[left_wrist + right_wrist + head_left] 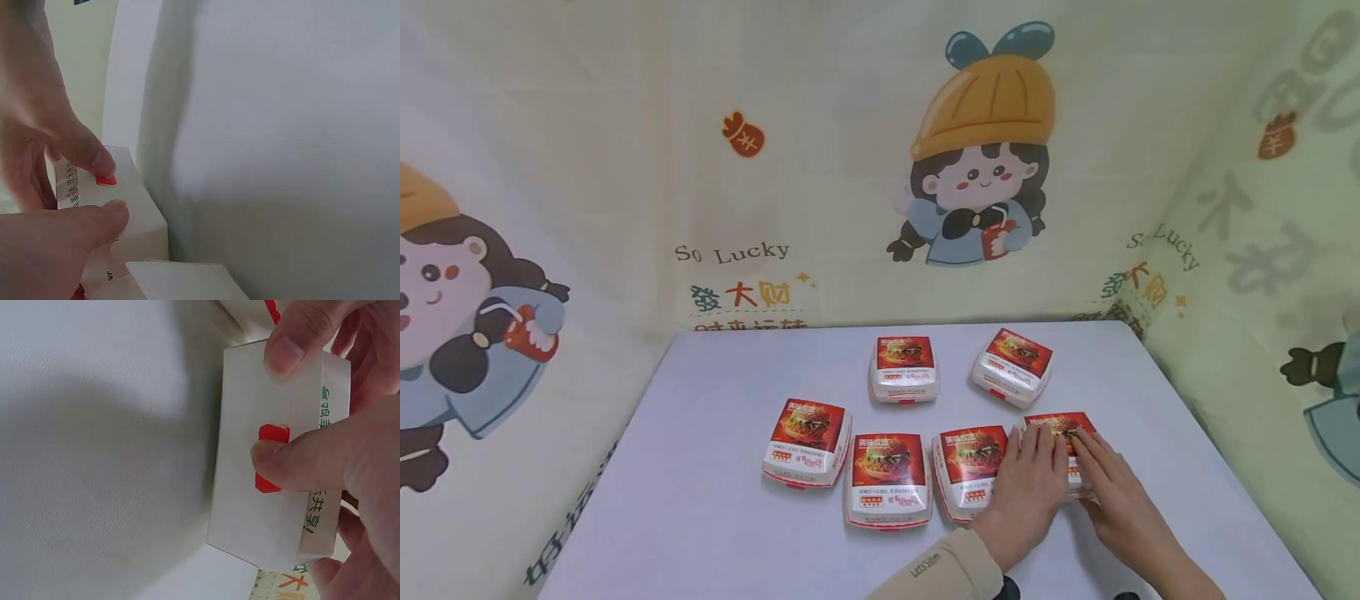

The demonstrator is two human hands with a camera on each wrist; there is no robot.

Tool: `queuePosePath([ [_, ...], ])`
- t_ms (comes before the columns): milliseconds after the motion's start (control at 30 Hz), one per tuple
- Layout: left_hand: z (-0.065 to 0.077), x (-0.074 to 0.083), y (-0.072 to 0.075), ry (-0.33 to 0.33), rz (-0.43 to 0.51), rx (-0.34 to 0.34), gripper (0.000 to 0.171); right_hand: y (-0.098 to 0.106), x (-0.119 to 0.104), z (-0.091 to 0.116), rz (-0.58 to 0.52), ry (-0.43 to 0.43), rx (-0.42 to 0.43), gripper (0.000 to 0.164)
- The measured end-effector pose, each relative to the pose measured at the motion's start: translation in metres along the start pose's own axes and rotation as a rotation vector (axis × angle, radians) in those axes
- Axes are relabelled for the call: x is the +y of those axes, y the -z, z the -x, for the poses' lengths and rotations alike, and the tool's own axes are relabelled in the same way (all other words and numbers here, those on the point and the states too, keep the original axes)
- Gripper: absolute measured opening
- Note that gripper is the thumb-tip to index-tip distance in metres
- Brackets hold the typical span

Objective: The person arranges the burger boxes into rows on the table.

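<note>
Both of my hands are on the rightmost burger box (1060, 421), a white carton with a red lid picture. My left hand (1028, 479) lies over its left part, fingers across the lid and thumb (106, 219) against the white front face. My right hand (1116, 492) holds the right part. Its thumb (306, 459) presses on the red tab (273, 433) at the front, while its fingers reach over the top. The lid looks closed. Just left of it sits another burger box (972, 458), partly covered by my left hand.
Two more burger boxes stand to the left in the front row, the middle one (889, 479) and the leftmost one (807, 442). Behind are a box (904, 371) and a turned box (1013, 367). The white table (715, 417) meets a printed cloth backdrop (835, 208).
</note>
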State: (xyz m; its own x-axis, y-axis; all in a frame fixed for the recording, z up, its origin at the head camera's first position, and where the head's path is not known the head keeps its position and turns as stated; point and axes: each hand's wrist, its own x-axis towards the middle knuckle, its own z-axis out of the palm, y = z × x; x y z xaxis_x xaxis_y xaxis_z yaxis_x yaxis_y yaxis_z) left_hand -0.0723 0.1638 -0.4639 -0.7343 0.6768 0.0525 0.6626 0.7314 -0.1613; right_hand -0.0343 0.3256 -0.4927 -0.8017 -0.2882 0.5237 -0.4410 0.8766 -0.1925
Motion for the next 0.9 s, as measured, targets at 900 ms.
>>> queuePosePath([
  [900,0.014,-0.021,0.012,0.005,0.261,-0.037,0.081,0.0,-0.009,-0.004,-0.082,-0.091,0.121,0.072],
])
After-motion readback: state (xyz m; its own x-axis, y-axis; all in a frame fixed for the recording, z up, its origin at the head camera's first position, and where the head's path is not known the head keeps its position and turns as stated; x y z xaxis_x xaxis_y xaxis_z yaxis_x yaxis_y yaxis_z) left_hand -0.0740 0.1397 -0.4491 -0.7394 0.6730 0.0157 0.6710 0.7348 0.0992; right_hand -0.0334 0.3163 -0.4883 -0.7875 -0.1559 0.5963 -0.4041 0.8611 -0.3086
